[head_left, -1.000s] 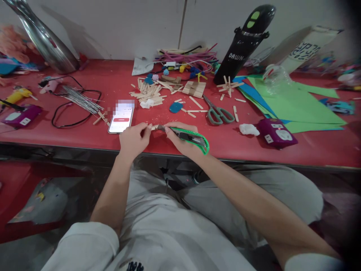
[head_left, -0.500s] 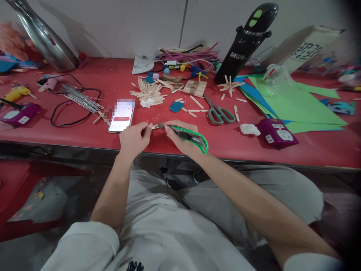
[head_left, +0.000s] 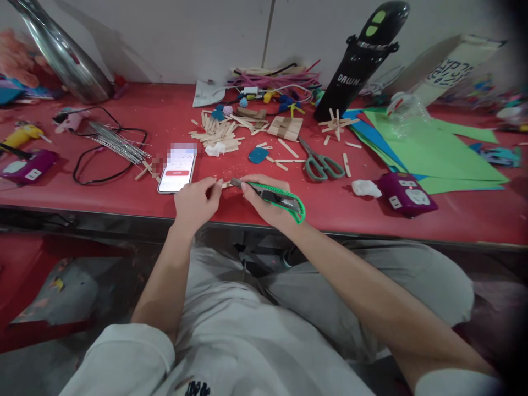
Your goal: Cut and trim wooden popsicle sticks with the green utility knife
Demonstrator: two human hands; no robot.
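Observation:
My left hand pinches a short wooden craft stick close to the table's front edge. My right hand is wrapped round a green box cutter, its tip pointing left and meeting the stick's right end. Whether the blade has cut into the wood cannot be made out. Just behind my left hand lies a lit phone, partly blurred out. Beyond both hands is a heap of craft sticks, with a joined panel of sticks to its right.
Scissors with grey-green handles lie right of the loose sticks. A black bottle stands behind them. Green paper sheets and a purple power socket block occupy the right. Metal wires and a black cable lie left.
Both hands keep their grips and nearly the same place. The whole view has shifted very slightly; nothing on the table has visibly moved.

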